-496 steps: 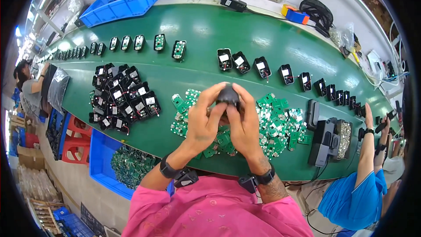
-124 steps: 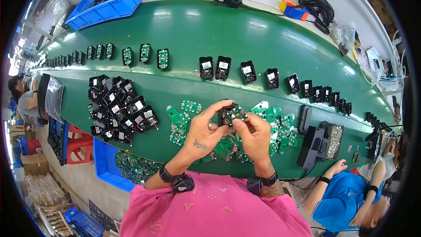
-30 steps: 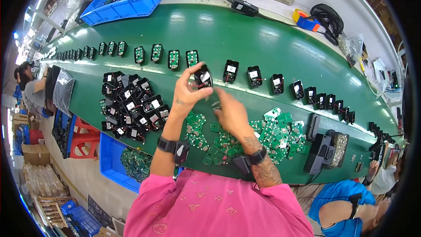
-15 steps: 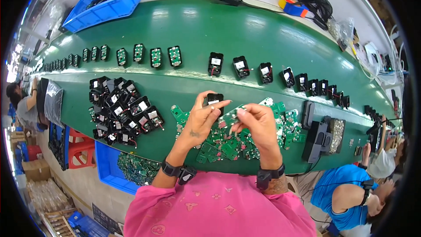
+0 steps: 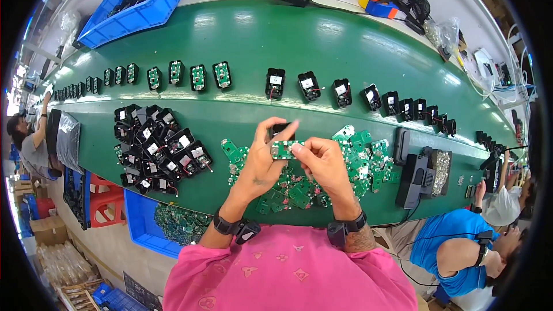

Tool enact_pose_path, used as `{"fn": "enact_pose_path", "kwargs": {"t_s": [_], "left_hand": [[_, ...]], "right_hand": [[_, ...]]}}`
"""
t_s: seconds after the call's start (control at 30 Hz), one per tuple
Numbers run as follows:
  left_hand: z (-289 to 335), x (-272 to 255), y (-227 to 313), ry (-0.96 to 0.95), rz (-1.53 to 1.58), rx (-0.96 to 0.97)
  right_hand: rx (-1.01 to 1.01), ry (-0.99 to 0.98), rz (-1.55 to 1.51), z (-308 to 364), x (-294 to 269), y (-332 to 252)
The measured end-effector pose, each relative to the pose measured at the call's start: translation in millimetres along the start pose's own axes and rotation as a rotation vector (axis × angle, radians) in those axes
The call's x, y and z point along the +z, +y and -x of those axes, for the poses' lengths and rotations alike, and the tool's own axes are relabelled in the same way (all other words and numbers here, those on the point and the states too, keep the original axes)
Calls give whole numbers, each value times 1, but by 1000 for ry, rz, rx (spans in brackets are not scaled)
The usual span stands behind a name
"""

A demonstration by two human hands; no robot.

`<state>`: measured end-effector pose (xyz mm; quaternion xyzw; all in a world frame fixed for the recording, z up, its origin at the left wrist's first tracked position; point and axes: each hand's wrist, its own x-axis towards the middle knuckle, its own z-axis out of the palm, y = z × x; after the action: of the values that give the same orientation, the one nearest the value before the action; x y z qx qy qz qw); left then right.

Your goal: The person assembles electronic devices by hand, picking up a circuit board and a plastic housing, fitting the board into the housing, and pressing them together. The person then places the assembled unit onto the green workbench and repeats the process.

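Observation:
My left hand (image 5: 262, 158) is wrapped round a black plastic housing (image 5: 282, 131), mostly hidden behind the fingers. Between thumb and fingertips, my right hand (image 5: 325, 161) pinches a green circuit board (image 5: 282, 150) and holds it level against the near side of that housing, by the left palm. Whether the board touches the housing I cannot tell. Below both hands spreads a heap of loose green circuit boards (image 5: 296, 190) on the green bench (image 5: 247, 34). To the left lies a pile of black housings (image 5: 152, 138) with white parts and red wires.
Across the bench runs a row of housings: those at left hold green boards (image 5: 198, 77), those at right show white parts (image 5: 309, 85). A blue crate (image 5: 138, 11) stands far left, a blue bin (image 5: 141, 219) below the edge. Black devices (image 5: 416, 181) sit right, near a co-worker in blue (image 5: 449, 247).
My right hand has moved left and turned the circuit board from a slant to level, bringing it in front of the housing in my left hand.

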<state>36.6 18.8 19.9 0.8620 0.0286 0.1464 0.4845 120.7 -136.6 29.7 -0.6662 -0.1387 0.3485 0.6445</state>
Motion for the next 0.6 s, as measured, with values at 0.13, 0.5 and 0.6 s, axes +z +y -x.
{"fn": "enact_pose_path", "kwargs": {"t_s": [0.13,0.5,0.6], "left_hand": [[3,3,8,13,440,-151],[6,3,9,-137,973,-360],[5,5,10,-90,914,-376]], "right_hand": [[-45,108,116,0,-7,4],[-111,128,313,7,-16,-4],[-67,85,107,6,-19,2]]}}
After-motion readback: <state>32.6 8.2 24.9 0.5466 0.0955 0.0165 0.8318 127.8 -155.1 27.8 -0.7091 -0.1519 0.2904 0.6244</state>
